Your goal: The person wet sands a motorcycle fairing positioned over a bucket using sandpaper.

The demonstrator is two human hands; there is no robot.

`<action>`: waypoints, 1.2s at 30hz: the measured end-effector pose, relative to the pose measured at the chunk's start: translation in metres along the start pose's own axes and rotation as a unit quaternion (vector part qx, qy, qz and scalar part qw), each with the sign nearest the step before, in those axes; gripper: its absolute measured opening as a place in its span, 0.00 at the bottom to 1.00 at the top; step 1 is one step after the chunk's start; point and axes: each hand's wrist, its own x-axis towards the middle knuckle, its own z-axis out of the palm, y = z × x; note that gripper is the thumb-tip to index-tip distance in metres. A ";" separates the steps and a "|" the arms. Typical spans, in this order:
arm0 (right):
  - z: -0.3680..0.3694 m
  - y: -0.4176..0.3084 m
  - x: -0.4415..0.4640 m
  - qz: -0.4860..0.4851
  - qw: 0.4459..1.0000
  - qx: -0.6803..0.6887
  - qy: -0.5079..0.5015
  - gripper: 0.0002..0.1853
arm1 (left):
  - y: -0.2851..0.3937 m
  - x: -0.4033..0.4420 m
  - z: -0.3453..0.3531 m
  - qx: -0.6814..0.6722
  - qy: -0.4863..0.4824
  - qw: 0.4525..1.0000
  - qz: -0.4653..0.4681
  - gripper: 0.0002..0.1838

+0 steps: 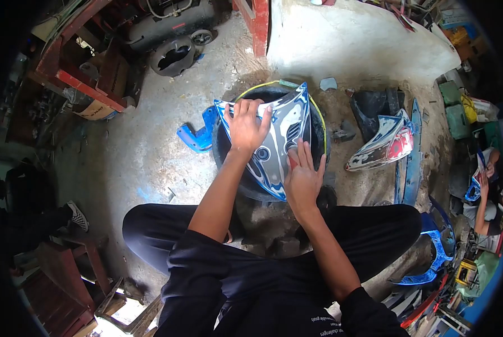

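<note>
A motorcycle fairing panel (279, 135), patched in grey, white and blue, rests across a round black tub (226, 168) between my knees. My left hand (247, 126) grips its upper left part, with the fingers over the edge and the thumb on the face. My right hand (304, 177) presses on the lower right side, fingers together. A small red piece (292, 162), possibly sandpaper, shows beneath its fingers; most of it is hidden. Beside that hand are slotted vents (293, 132), and a round hole (261, 153) lies left of them.
A blue plastic part (198, 132) lies left of the tub. To the right are another partly stripped fairing (381, 146) and a long blue strip (413, 163). A yellow hose (323, 123) curves around the tub. At the far right, another person's hands (483, 177) hold a blue part.
</note>
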 end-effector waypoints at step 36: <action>0.033 -0.011 -0.119 0.005 0.995 0.039 -0.096 0.32 | -0.004 -0.001 0.007 0.015 0.022 1.000 0.005 0.21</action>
